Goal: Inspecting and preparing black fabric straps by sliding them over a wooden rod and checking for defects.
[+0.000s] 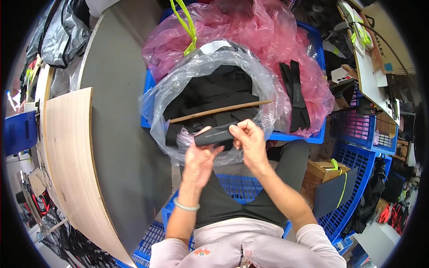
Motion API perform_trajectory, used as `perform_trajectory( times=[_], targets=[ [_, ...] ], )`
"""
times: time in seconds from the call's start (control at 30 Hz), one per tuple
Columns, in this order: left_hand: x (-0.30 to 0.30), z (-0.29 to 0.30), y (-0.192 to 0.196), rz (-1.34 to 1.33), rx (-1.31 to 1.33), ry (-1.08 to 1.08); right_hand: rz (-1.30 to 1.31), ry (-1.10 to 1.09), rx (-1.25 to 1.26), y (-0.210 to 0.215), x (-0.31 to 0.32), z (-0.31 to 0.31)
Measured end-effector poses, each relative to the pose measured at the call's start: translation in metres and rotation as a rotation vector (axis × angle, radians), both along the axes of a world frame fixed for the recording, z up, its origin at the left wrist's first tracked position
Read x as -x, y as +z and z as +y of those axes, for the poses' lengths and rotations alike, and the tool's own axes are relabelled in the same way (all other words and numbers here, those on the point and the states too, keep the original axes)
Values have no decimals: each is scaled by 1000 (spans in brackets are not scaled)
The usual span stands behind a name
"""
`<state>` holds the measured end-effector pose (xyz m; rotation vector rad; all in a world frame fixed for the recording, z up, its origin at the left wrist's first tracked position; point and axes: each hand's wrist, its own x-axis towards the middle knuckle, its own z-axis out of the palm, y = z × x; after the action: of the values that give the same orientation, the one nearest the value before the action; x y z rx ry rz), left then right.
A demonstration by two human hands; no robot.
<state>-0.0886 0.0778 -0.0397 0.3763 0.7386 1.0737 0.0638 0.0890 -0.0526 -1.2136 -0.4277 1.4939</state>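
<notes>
The person holds a black strip (214, 135) crosswise between both hands, just above the near rim of the clear plastic bag (172, 96). The left hand (199, 157) cups the strip from below, fingers curled about its left half. The right hand (248, 137) pinches its right end between thumb and fingertips. By the look of it, the piece is being handled singly over the bag, and the hold calls for a firm pinch at both ends, lest the limp strip sag. The bag, heaped with more black strips, lies in a blue crate (295, 136), a thin wooden stick (221, 111) across its mouth. Behind it billows a pink plastic bag (268, 40) tied with yellow-green tape (187, 24); a white label (214, 46) lies at the clear bag's far edge.
</notes>
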Motion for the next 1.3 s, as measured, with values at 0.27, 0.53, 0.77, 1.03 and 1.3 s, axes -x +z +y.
perform_trajectory(
  times=[0.27, 0.53, 0.77, 1.03, 1.3],
  targets=[
    [-18, 18, -12, -6, 185, 375, -952, 77, -324, -28, -25, 67],
    [-47, 45, -44, -185, 291, 95, -1280, 428, -292, -60, -71, 122],
    [-48, 55, -58, -258, 261, 300, -332, 368, 85, 28, -129, -12],
    [-65, 11, -44, -189, 382, -112, 323, 67, 273, 25, -123, -120],
    [-77, -7, -11, 152, 72, -42, -290, 138, 288, 24, -159, -202]
  ],
)
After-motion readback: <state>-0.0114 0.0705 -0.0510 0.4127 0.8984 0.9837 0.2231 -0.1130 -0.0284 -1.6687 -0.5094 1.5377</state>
